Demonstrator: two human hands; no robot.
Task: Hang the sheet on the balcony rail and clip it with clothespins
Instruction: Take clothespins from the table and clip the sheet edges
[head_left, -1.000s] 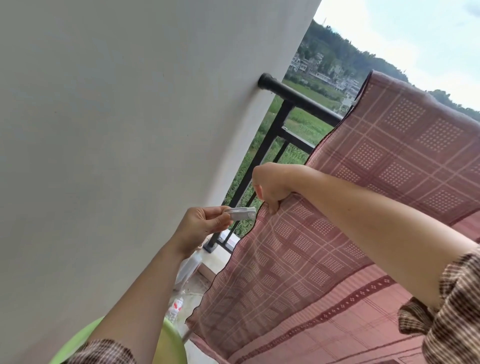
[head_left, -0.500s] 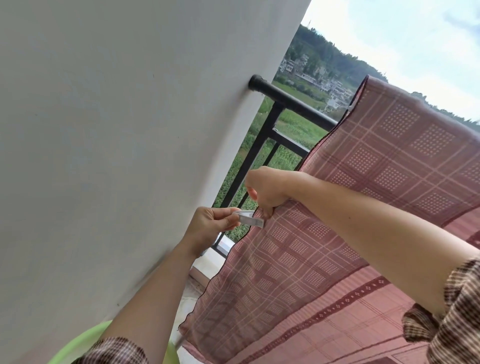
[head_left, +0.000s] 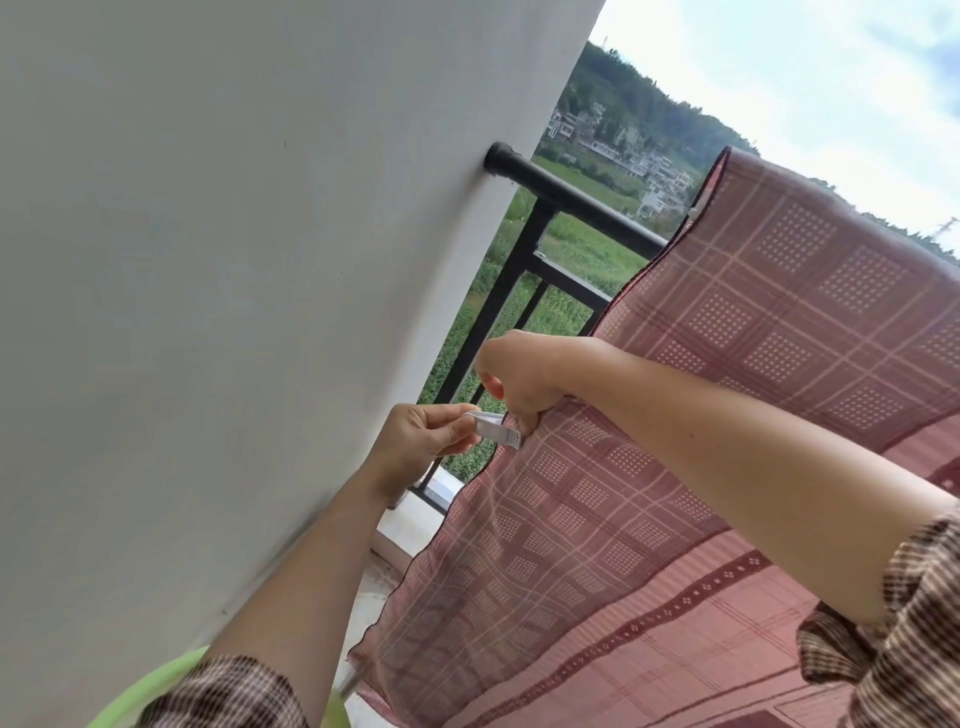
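Only a green basin rim (head_left: 171, 667) shows below clothespin (head_left: 496, 428).

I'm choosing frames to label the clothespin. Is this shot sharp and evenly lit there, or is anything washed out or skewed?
Head view: soft daylight, no hard shadows on the wall or sheet; the sky is partly washed white; the frame is strongly tilted, so the rail runs diagonally; the white clothespin, pinched in the left hand beside the right hand, looks slightly soft.
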